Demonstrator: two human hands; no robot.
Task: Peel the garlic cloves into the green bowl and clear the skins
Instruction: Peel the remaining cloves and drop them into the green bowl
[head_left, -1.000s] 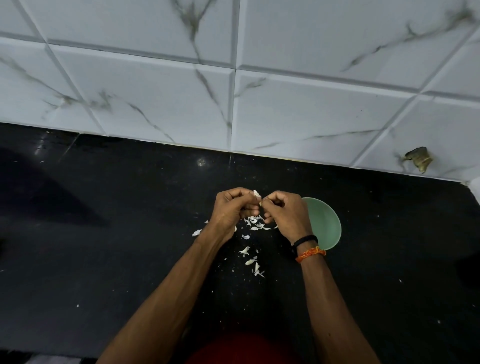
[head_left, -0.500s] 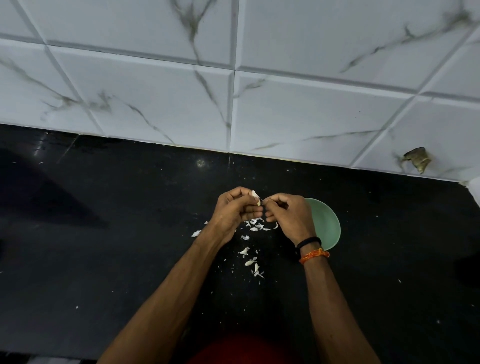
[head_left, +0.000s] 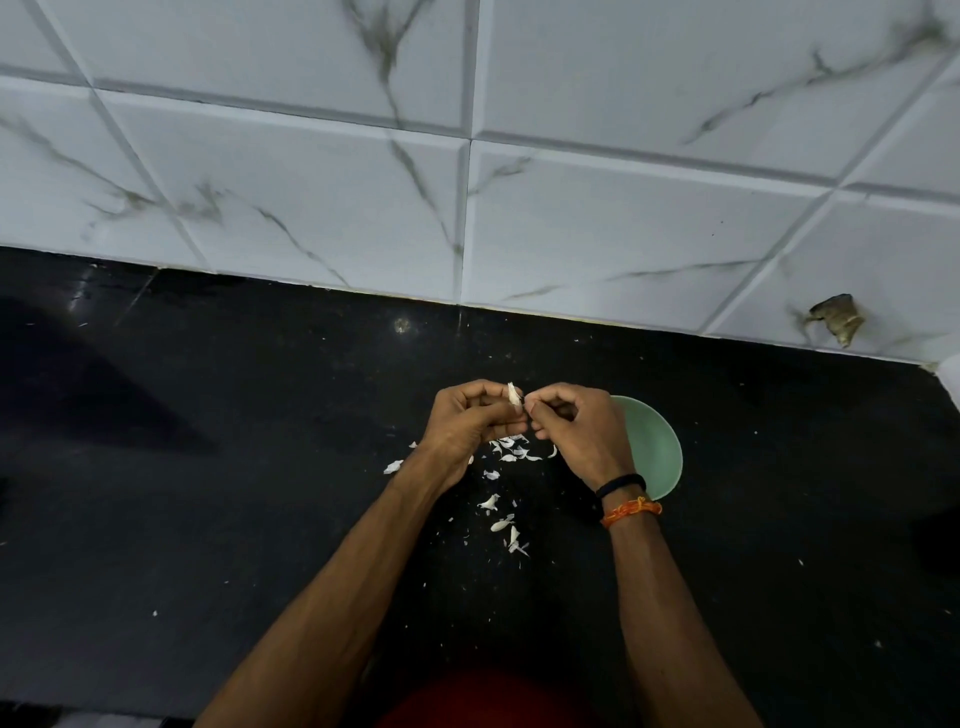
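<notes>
I see my left hand (head_left: 467, 421) and right hand (head_left: 576, 431) both pinching a papery white garlic clove (head_left: 514, 395) above the glossy black worktop (head_left: 208, 467). Thin curled skins (head_left: 506, 525) lie scattered beneath; the smooth round green bowl (head_left: 654, 447) sits just beside my right wrist.

We find the bowl (head_left: 655, 452) on the countertop (head_left: 208, 467), right of the right hand (head_left: 576, 434) and partly behind it. Both hands meet at a garlic clove (head_left: 514, 395); the left hand (head_left: 467, 426) lies left. Skins (head_left: 506, 499) lie below and nearer. The tiled wall (head_left: 467, 182) stands far.
</notes>
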